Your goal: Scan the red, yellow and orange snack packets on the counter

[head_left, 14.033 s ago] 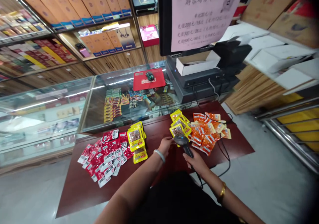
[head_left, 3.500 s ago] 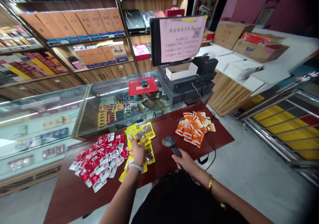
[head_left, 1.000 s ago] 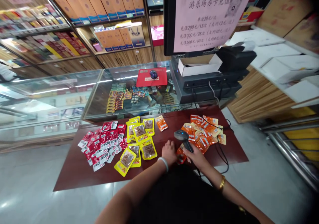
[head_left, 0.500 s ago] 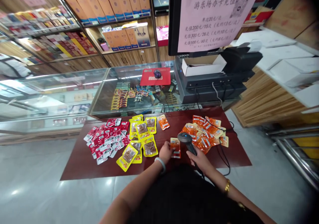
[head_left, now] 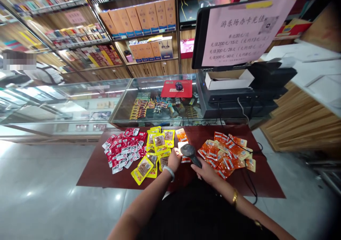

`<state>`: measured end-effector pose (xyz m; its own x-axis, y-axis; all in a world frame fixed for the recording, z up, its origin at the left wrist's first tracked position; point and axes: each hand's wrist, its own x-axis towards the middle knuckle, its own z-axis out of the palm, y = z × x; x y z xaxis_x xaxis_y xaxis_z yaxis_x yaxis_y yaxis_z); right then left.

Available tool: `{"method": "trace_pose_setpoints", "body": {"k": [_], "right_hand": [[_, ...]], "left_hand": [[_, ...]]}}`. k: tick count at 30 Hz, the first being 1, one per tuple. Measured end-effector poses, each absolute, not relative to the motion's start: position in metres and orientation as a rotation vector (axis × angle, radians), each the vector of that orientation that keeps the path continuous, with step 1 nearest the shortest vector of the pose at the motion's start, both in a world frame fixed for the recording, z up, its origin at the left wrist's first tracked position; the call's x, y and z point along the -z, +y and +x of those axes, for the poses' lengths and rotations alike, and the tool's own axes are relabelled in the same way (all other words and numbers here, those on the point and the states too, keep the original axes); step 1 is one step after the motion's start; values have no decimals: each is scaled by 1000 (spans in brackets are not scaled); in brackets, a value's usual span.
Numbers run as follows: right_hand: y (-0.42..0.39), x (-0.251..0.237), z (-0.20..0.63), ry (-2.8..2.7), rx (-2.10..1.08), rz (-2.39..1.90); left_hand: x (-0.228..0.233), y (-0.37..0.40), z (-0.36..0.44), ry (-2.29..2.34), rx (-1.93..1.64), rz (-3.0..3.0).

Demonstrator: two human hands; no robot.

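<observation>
Nearest, a pale bangle [head_left: 169, 173] is worn on the left wrist and a gold-coloured bracelet [head_left: 234, 197] on the right forearm. A black handheld barcode scanner [head_left: 196, 161] is gripped by its handle in the closed right hand [head_left: 205, 171], its head tipped over a flat orange-and-cream plastic packet [head_left: 186, 159], by which a bright patch is lit. This packet is partly hidden by the scanner; its left side is met by the bent fingers of the left hand [head_left: 174, 159], but whether it is pinched or merely touched cannot be told. On the dark red tabletop [head_left: 93, 172], yellow packets [head_left: 160, 141] and red-and-white packets [head_left: 125, 147] are heaped to the left, and orange packets [head_left: 226, 154] to the right. Another orange packet [head_left: 181, 134] is laid just beyond the lit patch. Behind, a red mouse pad [head_left: 185, 92] is placed on a glass display counter [head_left: 151, 84], and orange boxes [head_left: 149, 19] are lined up on shelves.
</observation>
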<state>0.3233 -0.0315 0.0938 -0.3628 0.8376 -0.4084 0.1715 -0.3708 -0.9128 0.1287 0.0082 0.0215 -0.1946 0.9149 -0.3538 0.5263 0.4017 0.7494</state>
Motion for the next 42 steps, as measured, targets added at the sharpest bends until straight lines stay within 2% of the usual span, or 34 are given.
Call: {"method": "trace_pose_setpoints", "body": {"k": [8, 16, 22, 27, 34, 39, 42], "right_hand": [[-36, -93, 335, -1245, -1712, -1465], [-54, -86, 387, -1000, -1566, -1593], [-65, -76, 422, -831, -1586, -1680], [-68, -72, 440, -806, -1555, -1696], [-62, -67, 433, -859, -1600, -1641], [-57, -73, 413, -974, -1636, -1563], [-55, -77, 396, -1048, -1652, -1567]], "left_hand": [[-30, 26, 134, 2095, -568, 1443], [-21, 41, 233, 1664, -386, 1716], [-15, 49, 293, 1881, -174, 1908], [-13, 48, 314, 1920, -30, 2000], [-18, 47, 291, 1872, -192, 1714], [-10, 32, 244, 1727, -649, 1183], [-1, 14, 209, 1588, -806, 989]]}}
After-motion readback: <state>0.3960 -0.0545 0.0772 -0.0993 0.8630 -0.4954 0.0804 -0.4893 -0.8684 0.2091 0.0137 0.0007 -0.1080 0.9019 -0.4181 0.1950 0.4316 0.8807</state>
